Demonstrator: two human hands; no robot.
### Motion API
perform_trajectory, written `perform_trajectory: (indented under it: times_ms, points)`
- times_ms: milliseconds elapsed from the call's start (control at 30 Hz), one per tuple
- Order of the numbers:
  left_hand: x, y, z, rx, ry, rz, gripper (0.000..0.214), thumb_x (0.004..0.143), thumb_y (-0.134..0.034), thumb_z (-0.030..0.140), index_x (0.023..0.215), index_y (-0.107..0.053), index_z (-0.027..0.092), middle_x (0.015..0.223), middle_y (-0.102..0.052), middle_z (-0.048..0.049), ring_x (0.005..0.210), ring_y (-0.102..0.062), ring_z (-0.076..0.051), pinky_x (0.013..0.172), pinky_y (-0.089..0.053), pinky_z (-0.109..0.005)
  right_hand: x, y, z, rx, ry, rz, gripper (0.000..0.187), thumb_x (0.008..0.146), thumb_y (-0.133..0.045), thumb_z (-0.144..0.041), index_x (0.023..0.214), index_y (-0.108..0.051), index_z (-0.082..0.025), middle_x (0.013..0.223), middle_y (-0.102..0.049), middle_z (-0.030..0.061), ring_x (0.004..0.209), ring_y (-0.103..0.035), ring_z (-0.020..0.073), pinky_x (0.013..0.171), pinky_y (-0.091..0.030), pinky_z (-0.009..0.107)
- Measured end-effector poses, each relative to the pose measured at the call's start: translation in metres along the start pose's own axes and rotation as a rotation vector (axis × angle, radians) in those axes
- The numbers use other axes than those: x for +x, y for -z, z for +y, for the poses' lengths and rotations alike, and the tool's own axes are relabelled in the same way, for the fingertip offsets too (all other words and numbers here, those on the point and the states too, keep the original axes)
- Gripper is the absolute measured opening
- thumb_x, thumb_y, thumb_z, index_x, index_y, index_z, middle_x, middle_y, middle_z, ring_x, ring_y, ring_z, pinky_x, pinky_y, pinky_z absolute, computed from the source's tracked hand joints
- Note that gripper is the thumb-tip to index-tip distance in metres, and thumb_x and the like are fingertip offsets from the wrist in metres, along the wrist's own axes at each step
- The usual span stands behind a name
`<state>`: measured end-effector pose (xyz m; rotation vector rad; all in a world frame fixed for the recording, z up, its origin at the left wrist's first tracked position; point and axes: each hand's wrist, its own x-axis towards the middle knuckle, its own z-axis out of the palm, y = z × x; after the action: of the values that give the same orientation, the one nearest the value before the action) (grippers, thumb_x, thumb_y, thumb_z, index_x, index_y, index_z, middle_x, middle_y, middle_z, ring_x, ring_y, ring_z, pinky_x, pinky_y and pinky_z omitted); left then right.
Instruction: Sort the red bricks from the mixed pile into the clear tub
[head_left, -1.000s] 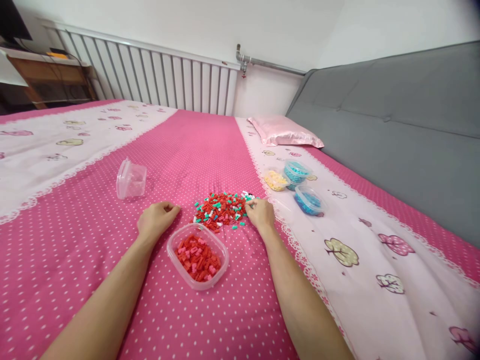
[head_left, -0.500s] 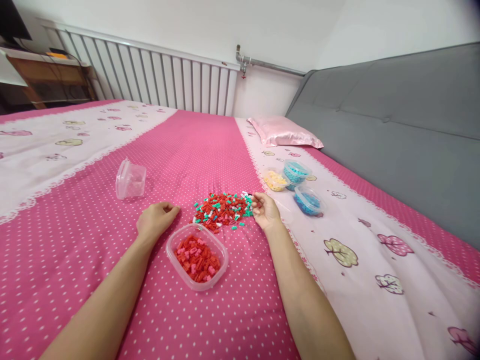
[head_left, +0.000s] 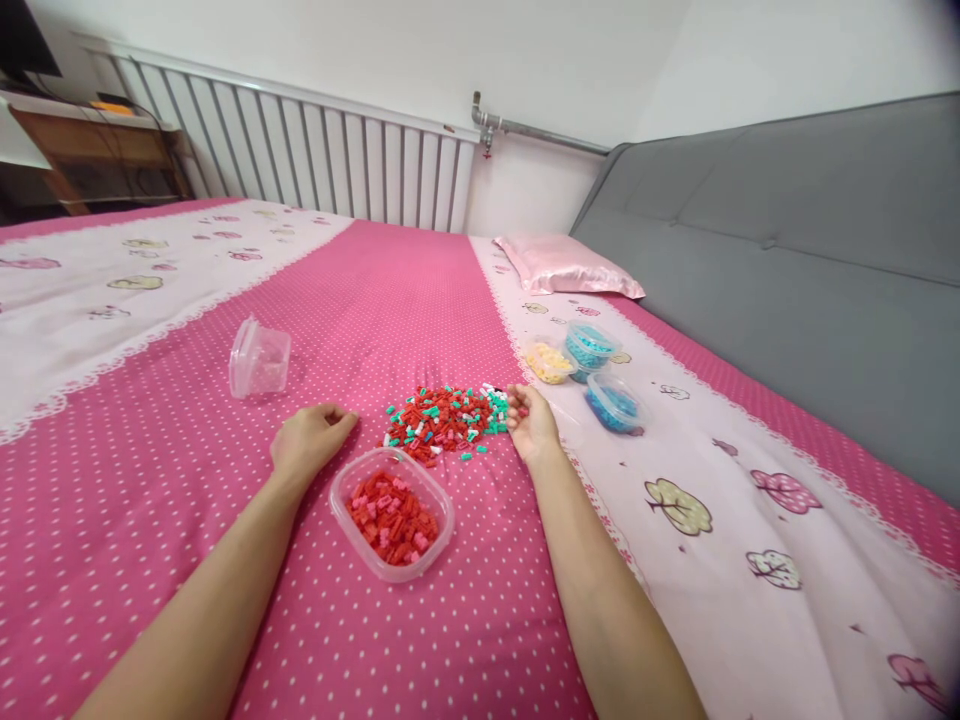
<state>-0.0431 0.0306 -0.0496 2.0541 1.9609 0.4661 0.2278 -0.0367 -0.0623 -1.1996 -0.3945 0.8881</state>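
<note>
The near tub (head_left: 448, 512) holds red and pink bricks; three far tubs (head_left: 609, 341) hold yellow, teal and blue ones. The left hand (head_left: 309, 442) rests loosely curled and empty. The right hand (head_left: 532, 422) lies palm-up, half curled by the loose pile (head_left: 442, 415), its contents unclear.

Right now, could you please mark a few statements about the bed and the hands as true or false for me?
1. The tub nearest the person holds red and pink pieces. True.
2. The left hand rests inside that tub. False: it lies on the bedspread, above and to the left of the tub, to the left of the pile.
3. The right hand lies palm up at the pile's right edge. True.
4. The clear container off to the left is full of blue pieces. False: it lies tipped on its side and looks empty.
</note>
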Motion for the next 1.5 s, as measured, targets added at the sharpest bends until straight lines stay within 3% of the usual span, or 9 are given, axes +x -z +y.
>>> perform_trajectory:
  times_ms: [100, 233, 367, 633, 833, 1033, 1200, 1367, 1500]
  points:
    - [0.0, 0.0, 0.0, 0.004, 0.001, -0.001, 0.039, 0.07, -0.04, 0.055, 0.072, -0.062, 0.022, 0.069, -0.065, -0.0052, 0.07, -0.06, -0.024, 0.054, -0.034, -0.028, 0.002, 0.0, 0.01, -0.184, 0.072, 0.02, 0.014, 0.063, -0.063, -0.029, 0.069, -0.062, -0.017, 0.047, -0.045, -0.0079, 0.039, -0.033, 0.0054, 0.037, -0.024, 0.018]
    - [0.0, 0.0, 0.0, 0.003, 0.002, 0.0, 0.039, 0.07, -0.04, 0.055, 0.072, -0.062, 0.022, 0.068, -0.064, -0.0052, 0.07, -0.06, -0.023, 0.054, -0.034, -0.028, 0.005, 0.004, 0.02, -0.501, 0.2, 0.033, 0.015, 0.059, -0.066, -0.027, 0.07, -0.071, -0.018, 0.051, -0.056, -0.0043, 0.051, -0.049, 0.0115, 0.053, -0.036, 0.023]
    - [0.0, 0.001, 0.0, -0.003, 0.005, -0.006, 0.039, 0.07, -0.04, 0.055, 0.073, -0.062, 0.022, 0.069, -0.065, -0.0054, 0.07, -0.06, -0.023, 0.054, -0.034, -0.028, 0.006, 0.008, 0.021, -0.773, 0.279, 0.034, 0.008, 0.057, -0.069, -0.029, 0.06, -0.072, -0.022, 0.055, -0.062, -0.0002, 0.063, -0.059, 0.0197, 0.064, -0.04, 0.029]
    - [0.0, 0.0, -0.001, -0.004, 0.003, 0.0, 0.04, 0.07, -0.04, 0.055, 0.073, -0.063, 0.023, 0.072, -0.065, -0.0057, 0.072, -0.06, -0.024, 0.054, -0.034, -0.029, 0.006, 0.008, 0.022, -0.932, 0.31, 0.013, 0.008, 0.061, -0.068, -0.028, 0.066, -0.074, -0.026, 0.066, -0.069, 0.002, 0.071, -0.063, 0.0228, 0.066, -0.041, 0.03]
    - [0.001, -0.001, -0.001, 0.003, 0.007, 0.006, 0.04, 0.07, -0.04, 0.056, 0.074, -0.063, 0.023, 0.073, -0.066, -0.0063, 0.073, -0.06, -0.025, 0.055, -0.036, -0.029, 0.011, 0.009, 0.026, -0.762, 0.269, 0.025, 0.007, 0.056, -0.07, -0.027, 0.061, -0.071, -0.023, 0.049, -0.058, -0.0026, 0.056, -0.055, 0.0175, 0.06, -0.039, 0.028]
    - [0.0, -0.001, -0.001, 0.006, 0.009, 0.003, 0.041, 0.07, -0.04, 0.056, 0.074, -0.063, 0.023, 0.074, -0.067, -0.0065, 0.073, -0.061, -0.025, 0.056, -0.036, -0.03, 0.003, 0.001, 0.02, -0.333, 0.151, 0.006, 0.024, 0.057, -0.07, -0.03, 0.077, -0.07, -0.016, 0.055, -0.059, -0.0044, 0.049, -0.048, 0.0091, 0.048, -0.035, 0.021]
    - [0.0, -0.001, 0.0, 0.009, 0.011, 0.006, 0.042, 0.07, -0.04, 0.056, 0.077, -0.065, 0.023, 0.078, -0.068, -0.0074, 0.076, -0.061, -0.026, 0.056, -0.037, -0.03, -0.002, -0.004, 0.004, 0.017, 0.005, -0.022, 0.019, 0.056, -0.07, -0.022, 0.071, -0.062, -0.016, 0.053, -0.052, -0.0073, 0.04, -0.034, 0.0027, 0.034, -0.022, 0.015]
    - [-0.001, 0.0, 0.001, 0.013, 0.009, 0.01, 0.042, 0.071, -0.04, 0.056, 0.076, -0.065, 0.023, 0.078, -0.068, -0.0078, 0.077, -0.062, -0.027, 0.057, -0.039, -0.031, -0.001, -0.001, -0.006, 0.264, -0.145, -0.077, 0.01, 0.064, -0.062, -0.018, 0.066, -0.053, -0.017, 0.057, -0.055, -0.003, 0.041, -0.041, 0.003, 0.03, -0.022, 0.011]
    - [-0.002, 0.001, 0.002, 0.017, 0.009, 0.013, 0.042, 0.072, -0.04, 0.056, 0.077, -0.065, 0.023, 0.078, -0.068, -0.0076, 0.077, -0.062, -0.027, 0.056, -0.038, -0.03, -0.002, 0.003, -0.011, 0.373, -0.197, -0.095, 0.003, 0.067, -0.054, -0.016, 0.067, -0.051, -0.017, 0.063, -0.059, 0.0006, 0.05, -0.052, 0.0058, 0.032, -0.03, 0.011]
